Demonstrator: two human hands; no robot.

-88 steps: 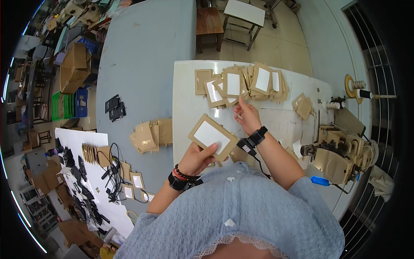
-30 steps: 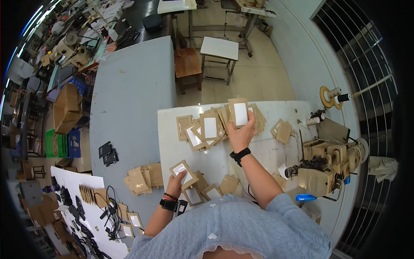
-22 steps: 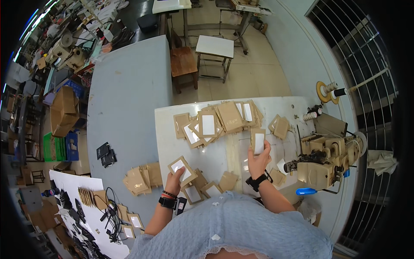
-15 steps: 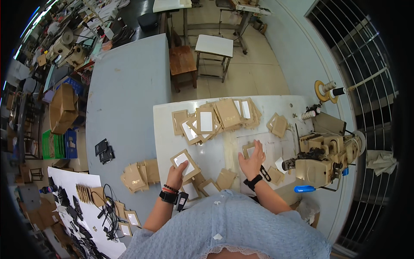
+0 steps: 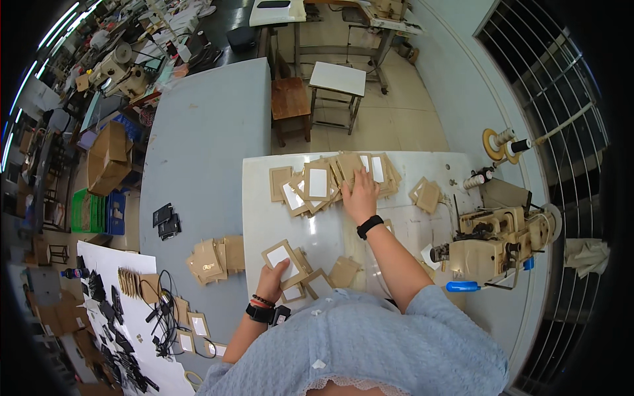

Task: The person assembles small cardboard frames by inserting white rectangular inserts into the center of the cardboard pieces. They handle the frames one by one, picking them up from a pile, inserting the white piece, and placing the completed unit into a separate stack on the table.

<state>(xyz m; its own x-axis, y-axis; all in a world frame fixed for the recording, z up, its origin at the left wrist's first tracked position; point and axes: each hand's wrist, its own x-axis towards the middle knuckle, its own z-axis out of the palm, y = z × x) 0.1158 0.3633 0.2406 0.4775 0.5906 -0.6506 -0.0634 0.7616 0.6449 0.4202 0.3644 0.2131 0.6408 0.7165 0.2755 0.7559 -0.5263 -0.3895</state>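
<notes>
My left hand (image 5: 269,284) grips a tan card holder with a white window (image 5: 280,256), its thumb on top at the window's lower edge. Other tan holders lie beside and under it, such as one with a white window (image 5: 320,285) and a plain one (image 5: 345,271). My right hand (image 5: 361,198) reaches across the white table to a heap of similar tan holders (image 5: 317,183). Its outstretched fingers rest on a plain tan holder (image 5: 348,165) on the heap, and part of that holder is hidden beneath them.
A sewing machine (image 5: 492,241) with a blue lever stands at the right, thread spools (image 5: 505,142) behind it. Two tan holders (image 5: 428,196) lie near it. On the grey table to the left are a tan stack (image 5: 210,261) and black pieces (image 5: 166,221). A stool (image 5: 337,79) stands beyond.
My right hand has moved away from beside the sewing machine, forward and left, onto the heap. The left hand keeps its holder in nearly the same place.
</notes>
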